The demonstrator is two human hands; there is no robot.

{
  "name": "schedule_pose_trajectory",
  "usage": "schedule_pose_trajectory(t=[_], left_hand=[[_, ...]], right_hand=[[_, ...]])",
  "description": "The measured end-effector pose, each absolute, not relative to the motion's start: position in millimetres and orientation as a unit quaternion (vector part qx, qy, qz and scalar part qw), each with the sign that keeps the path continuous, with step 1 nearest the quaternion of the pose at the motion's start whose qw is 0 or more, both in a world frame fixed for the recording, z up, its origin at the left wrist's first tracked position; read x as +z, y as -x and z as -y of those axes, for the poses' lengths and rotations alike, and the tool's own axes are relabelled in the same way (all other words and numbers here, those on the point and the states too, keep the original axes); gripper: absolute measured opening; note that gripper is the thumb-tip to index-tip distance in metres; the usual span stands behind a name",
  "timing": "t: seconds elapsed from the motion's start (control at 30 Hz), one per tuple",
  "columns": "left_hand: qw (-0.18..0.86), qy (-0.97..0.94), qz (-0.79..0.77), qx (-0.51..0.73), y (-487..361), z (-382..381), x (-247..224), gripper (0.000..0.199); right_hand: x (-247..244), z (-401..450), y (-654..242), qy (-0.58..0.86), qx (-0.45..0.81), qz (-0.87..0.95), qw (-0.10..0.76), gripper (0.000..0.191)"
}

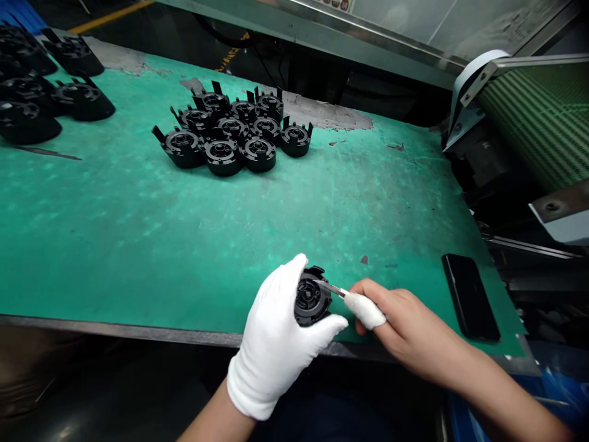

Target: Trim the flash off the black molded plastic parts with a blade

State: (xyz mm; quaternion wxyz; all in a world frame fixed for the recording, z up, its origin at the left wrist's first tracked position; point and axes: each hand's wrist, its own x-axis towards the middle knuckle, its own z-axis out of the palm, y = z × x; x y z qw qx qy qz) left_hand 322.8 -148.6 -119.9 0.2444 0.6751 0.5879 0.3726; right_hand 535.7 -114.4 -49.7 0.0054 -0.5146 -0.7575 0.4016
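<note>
My left hand [280, 331], in a white glove, is wrapped round a round black plastic part [311, 298] near the table's front edge. The part's ringed inner face shows between thumb and fingers. My right hand [391, 316] is bare except for a white covering on the thumb. It grips a slim knife [334, 288] whose pointed metal blade lies over the upper right rim of the black part. Whether the tip touches the plastic is too small to tell.
On the green table [322, 202] stand several black parts [222, 153] in a cluster, with more black parts [85, 98] at the far left. A black phone [470, 298] lies at the right. A green-belted conveyor [543, 116] rises at the right edge.
</note>
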Motion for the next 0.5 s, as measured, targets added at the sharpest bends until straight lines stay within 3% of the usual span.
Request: schedule_pose_trajectory(t=[0.17,0.5], left_hand=[[0.242,-0.668,-0.595,0.375,-324.9,147.0,-116.6,0.087],[0.244,-0.659,-0.608,0.37,-327.5,146.1,-113.9,0.082]], right_hand=[[-65.3,126.2,-531.9,0.492,0.442,0.748,0.056,0.018],[-78.2,138.9,-526.0,0.499,0.403,0.766,0.036,0.025]])
